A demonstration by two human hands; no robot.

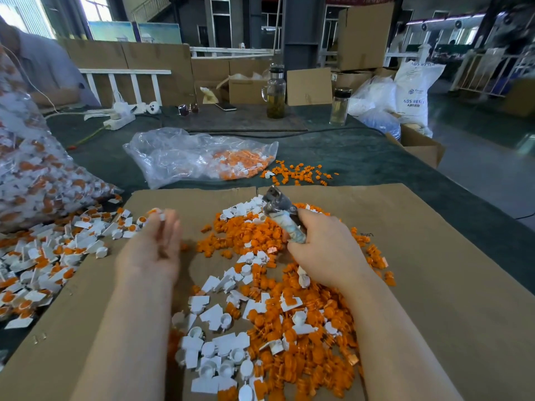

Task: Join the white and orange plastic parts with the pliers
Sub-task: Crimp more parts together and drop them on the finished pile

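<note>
From the head camera, a sheet of cardboard (419, 256) lies over the near part of the dark green tabletop (362, 157), and a loose heap of orange parts (289, 337) mixed with white parts (214, 316) covers the middle of it, running toward the near edge. The right hand (324, 250) hovers above the far side of that heap, its grip wrapped round the taped handles of the pliers (282, 211), whose metal head points up and away toward the far edge; whether anything sits in the jaws cannot be told. The left hand (157, 244) is raised over the cardboard's left part, blurred, palm turned up and fingers loosely spread, with a small white piece (162, 217) at the fingertips; its grip looks wide rather than closed. Off the left edge of the cardboard, joined white-and-orange pieces (43, 261) are spread on the tabletop, beside a full clear bag (31, 175) of the same at the left edge. Farther back, a half-empty plastic bag (188, 154) spills orange parts near the tabletop's middle. Near the far edge stand a glass jug (275, 92) and a bottle (340, 107), with sunglasses (188, 109), a phone (225, 106) and a power strip (119, 122) to their left.
</note>
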